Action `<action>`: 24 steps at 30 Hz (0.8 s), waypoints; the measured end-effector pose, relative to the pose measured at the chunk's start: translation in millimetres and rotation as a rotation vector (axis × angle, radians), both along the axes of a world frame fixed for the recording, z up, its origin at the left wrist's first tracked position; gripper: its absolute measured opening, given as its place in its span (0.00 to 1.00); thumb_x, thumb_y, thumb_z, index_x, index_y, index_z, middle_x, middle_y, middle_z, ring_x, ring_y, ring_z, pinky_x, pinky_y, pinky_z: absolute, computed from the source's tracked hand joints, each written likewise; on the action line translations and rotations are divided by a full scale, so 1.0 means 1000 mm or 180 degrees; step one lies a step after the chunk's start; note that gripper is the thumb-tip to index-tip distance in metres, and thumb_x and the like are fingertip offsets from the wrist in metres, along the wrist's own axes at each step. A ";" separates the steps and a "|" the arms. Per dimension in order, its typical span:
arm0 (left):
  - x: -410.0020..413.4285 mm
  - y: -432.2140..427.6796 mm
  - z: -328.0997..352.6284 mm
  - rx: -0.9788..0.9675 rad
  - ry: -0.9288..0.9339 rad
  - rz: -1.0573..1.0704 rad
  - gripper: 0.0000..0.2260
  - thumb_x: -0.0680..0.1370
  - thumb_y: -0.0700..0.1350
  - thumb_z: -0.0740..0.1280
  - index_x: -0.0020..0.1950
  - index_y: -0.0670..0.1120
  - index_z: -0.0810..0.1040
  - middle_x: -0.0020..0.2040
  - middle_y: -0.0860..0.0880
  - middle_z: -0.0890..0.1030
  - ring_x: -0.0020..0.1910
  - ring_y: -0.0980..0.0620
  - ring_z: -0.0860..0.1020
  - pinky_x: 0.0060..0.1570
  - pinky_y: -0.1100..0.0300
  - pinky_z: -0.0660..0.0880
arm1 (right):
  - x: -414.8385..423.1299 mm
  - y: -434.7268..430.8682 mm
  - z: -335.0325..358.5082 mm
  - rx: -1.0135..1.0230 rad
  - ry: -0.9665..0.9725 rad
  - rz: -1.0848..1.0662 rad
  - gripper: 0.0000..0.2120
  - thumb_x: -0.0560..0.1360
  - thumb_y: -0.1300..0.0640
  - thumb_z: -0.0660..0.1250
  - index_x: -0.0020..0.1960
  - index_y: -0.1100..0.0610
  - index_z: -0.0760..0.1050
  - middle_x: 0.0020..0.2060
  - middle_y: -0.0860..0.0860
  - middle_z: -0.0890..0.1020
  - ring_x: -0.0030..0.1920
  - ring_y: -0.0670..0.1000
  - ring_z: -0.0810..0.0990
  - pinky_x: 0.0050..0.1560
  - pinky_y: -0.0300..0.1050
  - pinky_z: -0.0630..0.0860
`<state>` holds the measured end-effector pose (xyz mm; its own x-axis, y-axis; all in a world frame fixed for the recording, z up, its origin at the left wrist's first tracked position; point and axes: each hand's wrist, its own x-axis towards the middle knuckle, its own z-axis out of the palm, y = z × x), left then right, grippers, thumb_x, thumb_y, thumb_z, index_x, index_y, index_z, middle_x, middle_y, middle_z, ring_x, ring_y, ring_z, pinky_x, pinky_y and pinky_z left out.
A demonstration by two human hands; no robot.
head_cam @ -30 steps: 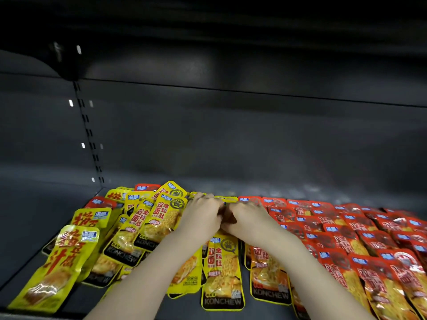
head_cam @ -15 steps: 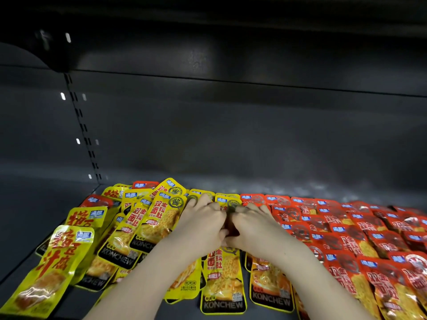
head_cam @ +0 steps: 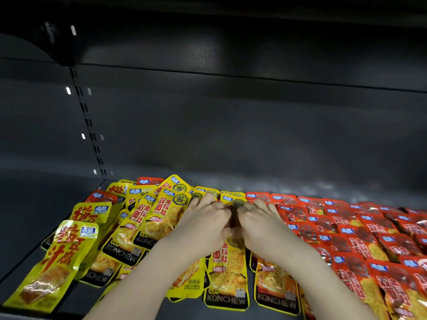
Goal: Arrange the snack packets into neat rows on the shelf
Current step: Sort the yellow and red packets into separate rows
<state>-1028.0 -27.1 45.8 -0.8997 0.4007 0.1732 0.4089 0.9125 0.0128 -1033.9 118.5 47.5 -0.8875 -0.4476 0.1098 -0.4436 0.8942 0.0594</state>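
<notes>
While the left hand [head_cam: 203, 225] and right hand [head_cam: 260, 224] pinch a yellow packet [head_cam: 231, 200] between them: slip risk.
Slick film may slide free, skewing the neighbouring red rows [head_cam: 346, 229].

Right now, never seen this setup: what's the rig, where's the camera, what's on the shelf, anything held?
No machine here: a person works with two bare hands. The one picture comes from a camera worn on the head, looking forward and down. The left hand and right hand meet, fingers curled, on the middle row of yellow packets. Whether they pinch a packet is hidden. On the dark shelf, yellow packets lie loosely overlapped at the left; red packets lie in tidier rows at the right.
</notes>
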 end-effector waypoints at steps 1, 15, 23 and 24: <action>-0.001 0.000 -0.001 0.0021 0.0014 0.0011 0.11 0.79 0.53 0.59 0.54 0.48 0.73 0.55 0.53 0.75 0.63 0.49 0.63 0.61 0.52 0.63 | -0.001 0.000 0.000 -0.0026 0.0075 -0.0036 0.09 0.77 0.56 0.57 0.56 0.57 0.69 0.57 0.52 0.73 0.60 0.55 0.65 0.56 0.49 0.61; -0.005 0.002 -0.007 0.0100 0.0191 0.0091 0.19 0.79 0.58 0.58 0.65 0.50 0.68 0.63 0.52 0.71 0.66 0.49 0.62 0.62 0.54 0.60 | -0.018 0.002 -0.009 -0.0299 0.0204 -0.0684 0.11 0.77 0.57 0.57 0.58 0.57 0.70 0.58 0.52 0.74 0.62 0.56 0.67 0.57 0.50 0.63; -0.005 -0.001 -0.010 0.0174 0.0315 0.0225 0.12 0.79 0.44 0.60 0.63 0.48 0.70 0.62 0.54 0.73 0.65 0.49 0.62 0.59 0.53 0.62 | -0.018 0.001 -0.009 -0.0471 0.0152 -0.0727 0.13 0.78 0.52 0.56 0.60 0.55 0.70 0.58 0.52 0.72 0.63 0.56 0.67 0.59 0.52 0.64; -0.006 -0.002 -0.010 0.0199 0.0281 0.0252 0.12 0.79 0.43 0.60 0.62 0.49 0.71 0.62 0.54 0.73 0.65 0.49 0.62 0.59 0.53 0.62 | -0.017 0.001 -0.009 -0.0504 0.0126 -0.0720 0.14 0.78 0.51 0.56 0.61 0.54 0.70 0.59 0.52 0.72 0.63 0.56 0.67 0.60 0.51 0.64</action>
